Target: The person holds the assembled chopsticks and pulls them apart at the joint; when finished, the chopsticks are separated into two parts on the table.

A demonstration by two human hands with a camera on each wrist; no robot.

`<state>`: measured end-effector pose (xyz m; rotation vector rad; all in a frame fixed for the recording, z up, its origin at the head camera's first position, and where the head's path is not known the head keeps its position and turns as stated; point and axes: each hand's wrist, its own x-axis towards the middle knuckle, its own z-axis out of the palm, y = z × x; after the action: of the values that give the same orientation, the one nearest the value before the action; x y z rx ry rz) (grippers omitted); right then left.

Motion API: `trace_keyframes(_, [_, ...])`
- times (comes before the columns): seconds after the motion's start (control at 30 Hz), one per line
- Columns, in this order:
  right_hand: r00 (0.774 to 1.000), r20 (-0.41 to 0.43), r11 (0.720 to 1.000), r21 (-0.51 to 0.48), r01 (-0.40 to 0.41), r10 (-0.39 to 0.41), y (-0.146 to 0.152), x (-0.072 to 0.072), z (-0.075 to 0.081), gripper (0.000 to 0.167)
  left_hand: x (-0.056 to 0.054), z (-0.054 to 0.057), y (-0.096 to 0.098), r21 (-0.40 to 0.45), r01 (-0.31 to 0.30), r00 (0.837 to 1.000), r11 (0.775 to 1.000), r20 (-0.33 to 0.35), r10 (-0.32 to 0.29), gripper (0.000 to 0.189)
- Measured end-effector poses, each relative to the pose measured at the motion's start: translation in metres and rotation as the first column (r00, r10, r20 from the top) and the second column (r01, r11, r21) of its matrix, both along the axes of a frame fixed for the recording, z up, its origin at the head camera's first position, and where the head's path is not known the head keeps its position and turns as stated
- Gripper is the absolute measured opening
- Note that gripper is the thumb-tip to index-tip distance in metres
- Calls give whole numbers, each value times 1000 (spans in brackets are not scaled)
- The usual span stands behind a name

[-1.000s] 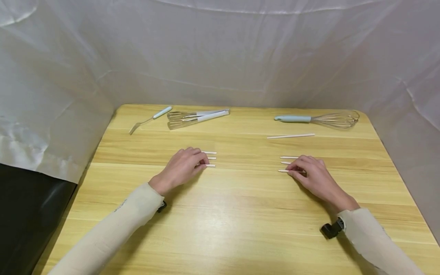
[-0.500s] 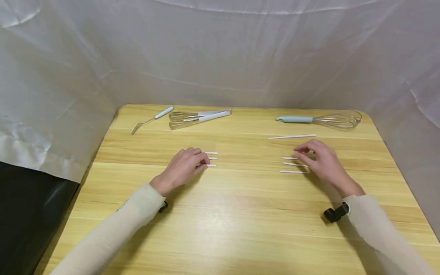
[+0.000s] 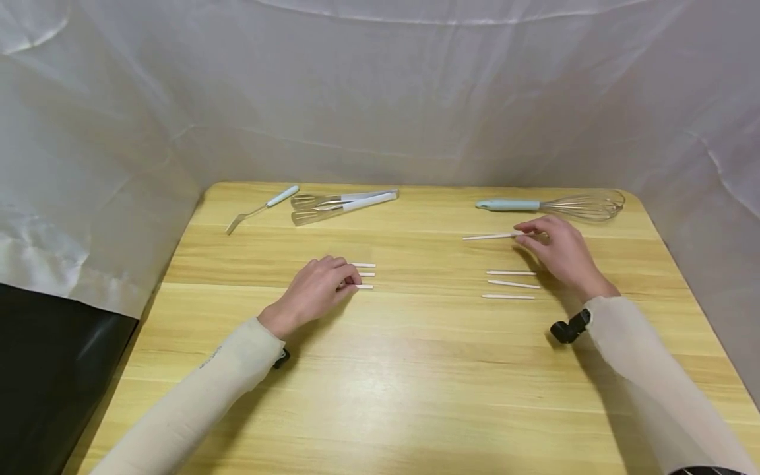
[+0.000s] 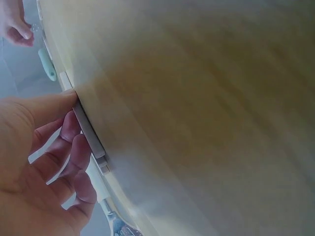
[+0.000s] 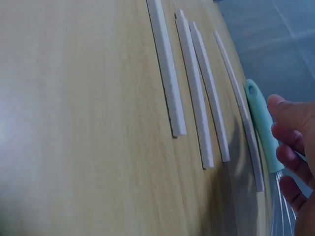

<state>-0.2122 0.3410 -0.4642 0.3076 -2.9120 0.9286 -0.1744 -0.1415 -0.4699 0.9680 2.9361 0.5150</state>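
Observation:
My left hand (image 3: 323, 280) pinches the nearest of three short white sticks (image 3: 366, 287) left of centre, thumb against it in the left wrist view (image 4: 88, 128); its fingers partly hide the others. At the back right, my right hand (image 3: 561, 247) hovers with bent, parted fingers by the right end of a longer white stick (image 3: 489, 236). The right wrist view shows a gap between those fingers and this jointed stick (image 5: 253, 147). In front of it lie three short white sticks (image 3: 510, 272), side by side, with narrowed left tips.
A whisk (image 3: 510, 205) with a pale green handle lies behind the long stick, close to my right hand. Tongs (image 3: 368, 200) with white handles and a fork-like utensil (image 3: 282, 196) lie along the back left. Grey cloth (image 3: 380, 99) hangs behind the wooden table (image 3: 380, 396).
My right hand has let go of the nearest short stick on the right, risen, and moved back to the long stick's right end. The left hand has stayed in place.

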Motion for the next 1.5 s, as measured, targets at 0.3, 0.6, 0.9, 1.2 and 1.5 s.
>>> trace_keyframes(0.3, [1000, -8, 997, 72, 10, -10, -5, -7, -9, 21, 1, 0, 2, 1, 13, 1000, 1000, -11, -13, 5])
trace_keyframes(0.6, [1000, -6, 989, 146, 14, -14, -5, -7, -19, 16, 0, 1, 4, -4, 20, 1000, 1000, -7, -20, 4])
trace_keyframes(0.9, [999, -18, 988, 152, -37, 40, -23, 1, 0, 16, 0, 3, 3, -6, 19, 1000, 1000, -2, -19, 4])
trace_keyframes(1.2, [982, 50, 976, 112, -184, 180, -56, 22, 22, 12, 0, 4, 1, -12, 10, 1000, 1000, 8, -10, 4])
trace_keyframes(1.5, [951, -32, 951, 56, -305, 307, -83, 41, 21, 12, 0, 4, 1, -13, 11, 1000, 1000, 17, -11, 5])
